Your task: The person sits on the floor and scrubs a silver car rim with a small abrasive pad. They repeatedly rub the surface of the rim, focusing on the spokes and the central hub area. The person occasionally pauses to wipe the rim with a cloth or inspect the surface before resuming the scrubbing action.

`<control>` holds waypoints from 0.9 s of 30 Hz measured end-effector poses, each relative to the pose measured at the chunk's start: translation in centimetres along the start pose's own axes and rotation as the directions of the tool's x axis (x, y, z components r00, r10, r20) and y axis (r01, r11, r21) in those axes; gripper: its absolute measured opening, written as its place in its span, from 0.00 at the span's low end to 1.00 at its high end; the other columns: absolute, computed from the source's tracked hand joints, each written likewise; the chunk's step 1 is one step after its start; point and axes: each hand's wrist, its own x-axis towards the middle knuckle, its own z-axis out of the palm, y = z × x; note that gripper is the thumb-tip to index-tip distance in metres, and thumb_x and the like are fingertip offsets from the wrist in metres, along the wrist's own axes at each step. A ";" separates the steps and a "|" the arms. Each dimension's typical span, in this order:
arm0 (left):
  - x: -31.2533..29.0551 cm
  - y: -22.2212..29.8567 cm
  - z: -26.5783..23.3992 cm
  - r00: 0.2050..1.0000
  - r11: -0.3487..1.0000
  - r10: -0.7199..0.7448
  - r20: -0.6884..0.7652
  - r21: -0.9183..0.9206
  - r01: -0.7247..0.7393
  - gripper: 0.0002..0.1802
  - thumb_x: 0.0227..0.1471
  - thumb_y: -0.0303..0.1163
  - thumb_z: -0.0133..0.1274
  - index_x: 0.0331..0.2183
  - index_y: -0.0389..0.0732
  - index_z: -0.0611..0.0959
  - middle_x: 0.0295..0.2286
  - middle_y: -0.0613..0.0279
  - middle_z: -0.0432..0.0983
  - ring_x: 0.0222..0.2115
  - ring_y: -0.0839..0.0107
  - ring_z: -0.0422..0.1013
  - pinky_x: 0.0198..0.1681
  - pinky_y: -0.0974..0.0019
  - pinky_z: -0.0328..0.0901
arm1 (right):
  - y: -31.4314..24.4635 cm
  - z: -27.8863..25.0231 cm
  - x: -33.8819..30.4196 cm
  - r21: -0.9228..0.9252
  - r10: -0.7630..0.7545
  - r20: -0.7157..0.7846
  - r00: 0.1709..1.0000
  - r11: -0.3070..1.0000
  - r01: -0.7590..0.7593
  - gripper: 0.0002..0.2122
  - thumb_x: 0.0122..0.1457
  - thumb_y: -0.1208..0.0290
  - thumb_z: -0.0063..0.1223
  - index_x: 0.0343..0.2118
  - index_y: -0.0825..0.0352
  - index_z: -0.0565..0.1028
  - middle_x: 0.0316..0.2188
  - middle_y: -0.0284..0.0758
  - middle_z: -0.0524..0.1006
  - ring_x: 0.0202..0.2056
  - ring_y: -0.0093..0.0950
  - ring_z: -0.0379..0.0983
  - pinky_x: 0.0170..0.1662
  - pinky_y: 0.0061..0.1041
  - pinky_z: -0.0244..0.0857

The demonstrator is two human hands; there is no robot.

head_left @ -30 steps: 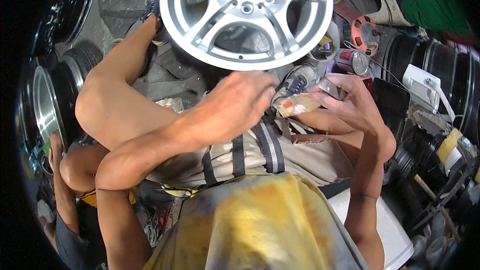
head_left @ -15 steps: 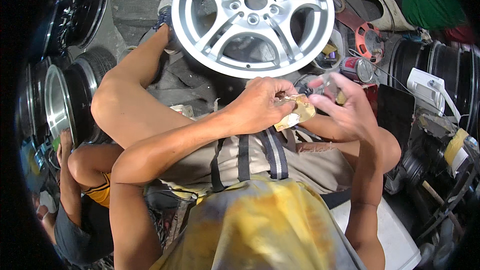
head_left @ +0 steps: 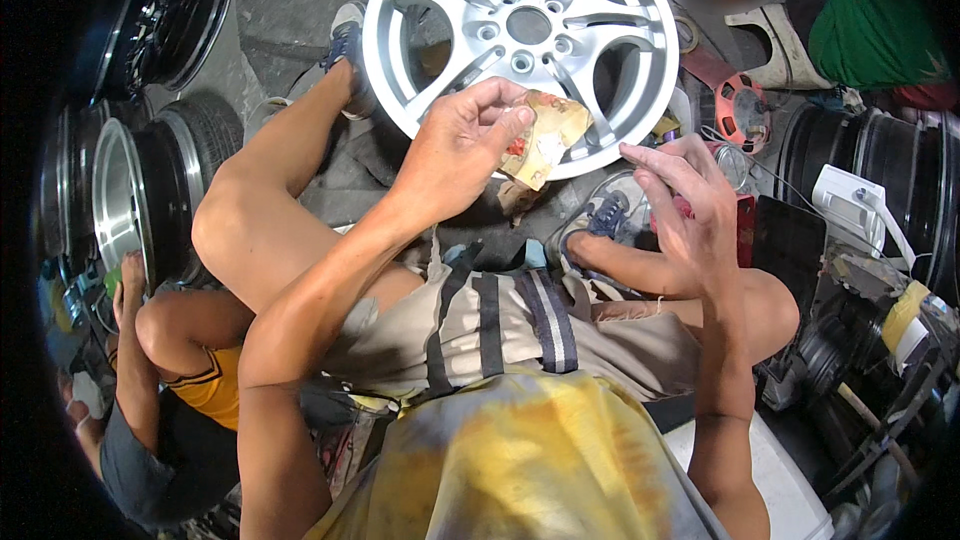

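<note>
My left hand (head_left: 462,145) pinches a small stiff yellowish scrap of sheet (head_left: 560,136) between thumb and fingers. The scrap is creased and carries red and white smears; whether it is card or sandpaper I cannot tell. Behind it lies a silver alloy wheel (head_left: 470,68) with its spoked face up, and in this view the scrap overlaps its near edge. To the right of the scrap, apart from it, hovers my right hand (head_left: 690,190). Its index finger stretches toward the wheel's near edge, thumb held apart, with nothing visible in it.
More wheels (head_left: 125,205) stand at the left, beside a crouching person (head_left: 165,440). Dark rims (head_left: 880,140) line the right side. A red round tool part (head_left: 741,112) and a white plastic piece (head_left: 780,50) lie far right, near another person in green (head_left: 870,30).
My left hand has moved away from my body with the scrap, up toward the wheel. My right hand has drawn apart from the scrap and is less blurred. The whole view has shifted slightly.
</note>
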 end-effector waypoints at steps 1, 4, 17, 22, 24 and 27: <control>0.0 0.2 -0.1 1.000 1.000 0.012 -0.005 0.006 -0.012 0.11 0.66 0.31 0.53 0.44 0.33 0.81 0.33 0.67 0.81 0.34 0.86 0.72 0.38 0.77 0.69 | -0.3 0.3 0.1 0.014 -0.040 0.002 0.999 0.999 0.040 0.17 0.48 0.84 0.62 0.44 0.68 0.79 0.33 0.40 0.74 0.36 0.37 0.74 0.39 0.32 0.69; 0.1 1.2 -0.3 1.000 1.000 0.013 -0.007 0.022 -0.013 0.11 0.66 0.29 0.52 0.45 0.32 0.81 0.34 0.64 0.82 0.34 0.85 0.73 0.39 0.75 0.69 | 0.4 0.7 -0.4 -0.026 -0.133 0.053 0.990 0.991 0.135 0.20 0.43 0.74 0.71 0.42 0.73 0.80 0.38 0.38 0.77 0.37 0.36 0.73 0.41 0.31 0.70; -0.1 2.1 1.4 0.996 0.995 0.084 0.011 -0.048 -0.084 0.11 0.66 0.30 0.53 0.44 0.32 0.82 0.33 0.66 0.81 0.33 0.86 0.71 0.37 0.77 0.68 | -1.6 1.6 -0.7 0.011 -0.027 0.031 0.999 1.000 0.026 0.13 0.56 0.83 0.60 0.46 0.71 0.79 0.34 0.42 0.71 0.32 0.37 0.74 0.35 0.34 0.70; 0.0 2.4 2.0 0.991 0.990 0.124 -0.050 0.079 -0.120 0.10 0.65 0.26 0.51 0.41 0.29 0.82 0.30 0.66 0.80 0.31 0.85 0.70 0.35 0.75 0.68 | -1.2 1.9 -0.9 -0.036 -0.113 -0.119 0.986 0.993 0.109 0.12 0.55 0.79 0.65 0.43 0.70 0.79 0.34 0.41 0.76 0.32 0.37 0.78 0.34 0.33 0.72; 0.0 2.4 2.1 0.990 0.990 0.126 -0.055 0.077 -0.122 0.09 0.65 0.26 0.51 0.40 0.29 0.82 0.29 0.66 0.79 0.30 0.86 0.69 0.34 0.75 0.67 | -1.2 1.7 -1.0 -0.075 -0.141 -0.104 0.985 0.988 0.134 0.11 0.55 0.79 0.65 0.41 0.70 0.80 0.34 0.40 0.77 0.32 0.37 0.79 0.33 0.33 0.72; 0.1 2.4 2.3 0.990 0.988 0.129 -0.056 0.093 -0.123 0.09 0.64 0.26 0.52 0.39 0.29 0.82 0.27 0.66 0.78 0.29 0.86 0.68 0.33 0.74 0.67 | -1.4 1.6 -0.9 -0.089 -0.144 -0.102 0.984 0.987 0.135 0.10 0.54 0.80 0.65 0.39 0.70 0.80 0.33 0.39 0.78 0.30 0.37 0.79 0.32 0.33 0.72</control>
